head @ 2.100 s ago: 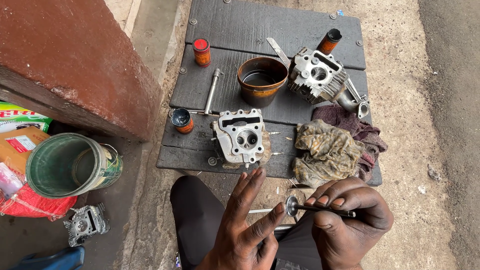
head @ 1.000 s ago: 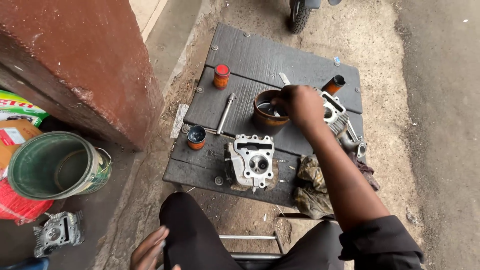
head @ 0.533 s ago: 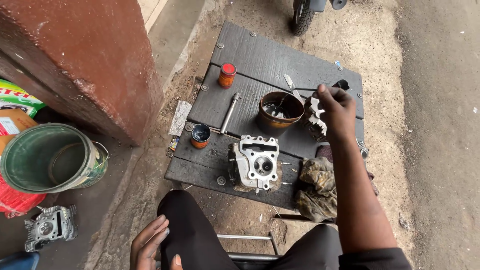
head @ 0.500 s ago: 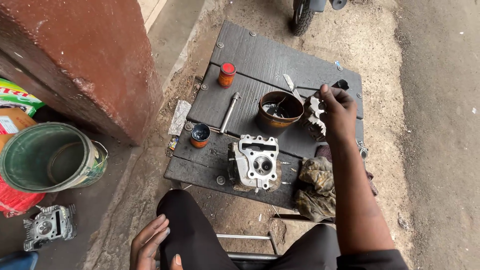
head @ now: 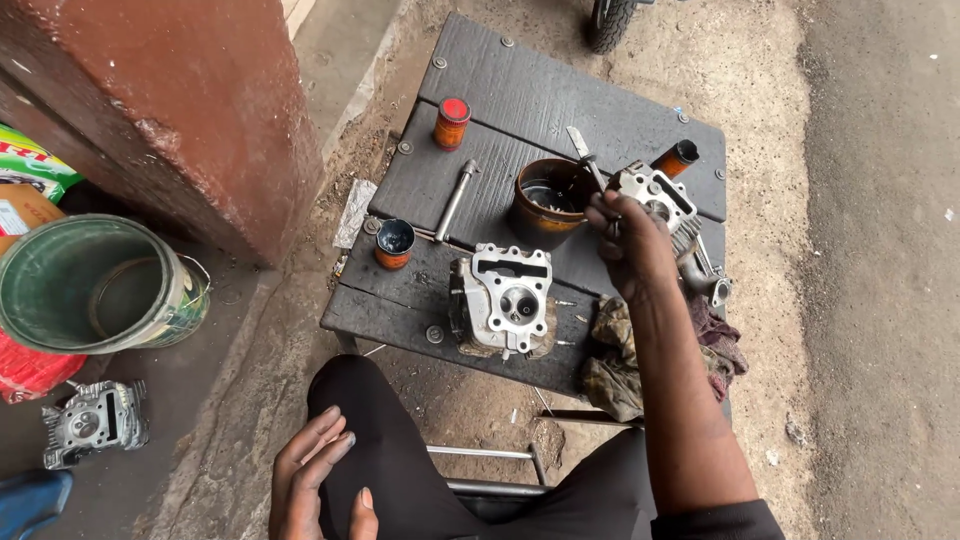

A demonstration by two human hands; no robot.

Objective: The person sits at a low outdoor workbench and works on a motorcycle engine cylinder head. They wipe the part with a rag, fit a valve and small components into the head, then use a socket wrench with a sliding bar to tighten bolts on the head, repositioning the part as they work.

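Slim metal rod pinched over the dark wooden board

Slim metal rod (head: 612, 226) sits pinched in the fingers of the right hand (head: 630, 245), held above the dark wooden board (head: 540, 100) between the rusty brown metal bowl (head: 547, 195) and a silver engine cylinder head (head: 655, 195). A second silver cylinder head (head: 503, 298) lies nearer. The left hand (head: 320, 480) rests flat on a black-trousered knee, fingers spread, gripping nothing.

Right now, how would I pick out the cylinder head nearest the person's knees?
Find the dark wooden board on the ground beside the red-brown pillar. Along its near edge, left of the bundled rags, sits the silvery cylinder head. Unlike the second head by the right hand, it lies untouched, open face up with a round port in the middle.
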